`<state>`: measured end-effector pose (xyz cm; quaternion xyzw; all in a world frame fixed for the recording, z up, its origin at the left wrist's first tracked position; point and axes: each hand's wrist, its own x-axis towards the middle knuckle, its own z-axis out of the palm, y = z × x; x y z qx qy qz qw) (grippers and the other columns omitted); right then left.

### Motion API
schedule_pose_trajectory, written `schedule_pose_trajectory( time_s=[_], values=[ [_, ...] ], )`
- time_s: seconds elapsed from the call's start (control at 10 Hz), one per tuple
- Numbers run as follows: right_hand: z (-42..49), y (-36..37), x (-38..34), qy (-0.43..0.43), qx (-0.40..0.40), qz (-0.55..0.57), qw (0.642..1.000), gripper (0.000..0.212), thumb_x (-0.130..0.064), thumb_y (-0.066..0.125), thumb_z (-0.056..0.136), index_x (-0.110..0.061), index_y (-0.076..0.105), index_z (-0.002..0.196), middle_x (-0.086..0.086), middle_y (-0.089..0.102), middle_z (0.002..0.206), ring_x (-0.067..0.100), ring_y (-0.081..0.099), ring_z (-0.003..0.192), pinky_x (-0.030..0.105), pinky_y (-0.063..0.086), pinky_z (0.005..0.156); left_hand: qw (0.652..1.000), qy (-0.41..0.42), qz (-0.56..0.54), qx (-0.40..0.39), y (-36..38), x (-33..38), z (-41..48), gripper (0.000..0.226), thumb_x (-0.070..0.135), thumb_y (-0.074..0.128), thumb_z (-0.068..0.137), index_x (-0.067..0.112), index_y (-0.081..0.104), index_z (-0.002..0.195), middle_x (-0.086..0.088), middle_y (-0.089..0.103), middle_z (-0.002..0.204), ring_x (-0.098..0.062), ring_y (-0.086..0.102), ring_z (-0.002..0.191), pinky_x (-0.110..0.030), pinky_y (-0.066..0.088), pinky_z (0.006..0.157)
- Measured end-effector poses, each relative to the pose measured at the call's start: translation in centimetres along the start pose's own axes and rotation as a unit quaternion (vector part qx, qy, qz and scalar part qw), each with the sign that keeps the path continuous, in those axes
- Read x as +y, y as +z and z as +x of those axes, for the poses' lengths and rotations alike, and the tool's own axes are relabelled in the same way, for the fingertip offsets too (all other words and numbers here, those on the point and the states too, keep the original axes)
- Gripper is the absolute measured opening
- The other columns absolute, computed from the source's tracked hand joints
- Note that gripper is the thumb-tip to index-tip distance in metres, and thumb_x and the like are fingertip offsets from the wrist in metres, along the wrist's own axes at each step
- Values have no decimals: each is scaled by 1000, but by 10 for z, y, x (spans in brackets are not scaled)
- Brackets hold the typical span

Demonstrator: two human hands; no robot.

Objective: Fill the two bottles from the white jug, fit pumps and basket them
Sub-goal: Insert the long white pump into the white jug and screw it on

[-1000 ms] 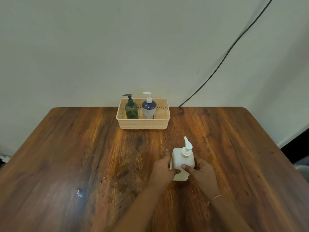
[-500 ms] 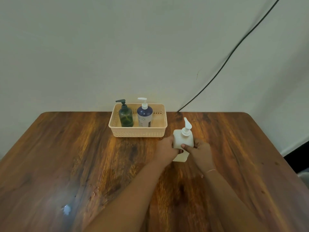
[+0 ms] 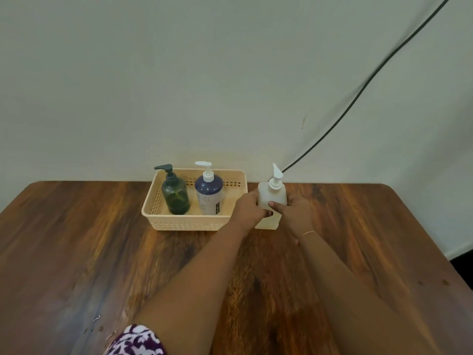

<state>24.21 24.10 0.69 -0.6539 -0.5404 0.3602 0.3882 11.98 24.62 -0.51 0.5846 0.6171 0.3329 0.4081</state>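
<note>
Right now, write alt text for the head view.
Both hands, left hand and right hand, grip a white pump jug beside a cream basket holding a green bottle and a blue bottle, on a wooden table.

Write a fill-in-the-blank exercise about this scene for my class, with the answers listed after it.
1. The green bottle and the blue bottle stand inside the ____.
2. Both hands hold the ____ jug.
3. The jug is to the ____ of the basket.
4. The basket rests on a ____ table.

Answers: basket; white; right; wooden
</note>
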Motion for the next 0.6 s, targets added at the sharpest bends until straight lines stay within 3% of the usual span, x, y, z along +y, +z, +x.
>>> schedule_pose_trajectory(
  time_s=[0.2,0.6],
  values=[
    [14,4,-1,-7,-2,27,1000,33,-16,71,76,-2,64,105,18,69,103,31,64,92,44,53,83,1000,-4,6,-4,-1,-5,18,48,11,75,67,9,59,113,-12,67,111,-28,62,101,-46,51,90],
    [16,11,5,-12,9,34,999,32,-20,70,78,-3,64,104,17,69,101,31,63,91,48,53,82,1000,-1,-5,-23,0,-4,16,56,11,75,68,13,52,118,-11,65,114,-29,60,104,-44,51,91]
  ],
)
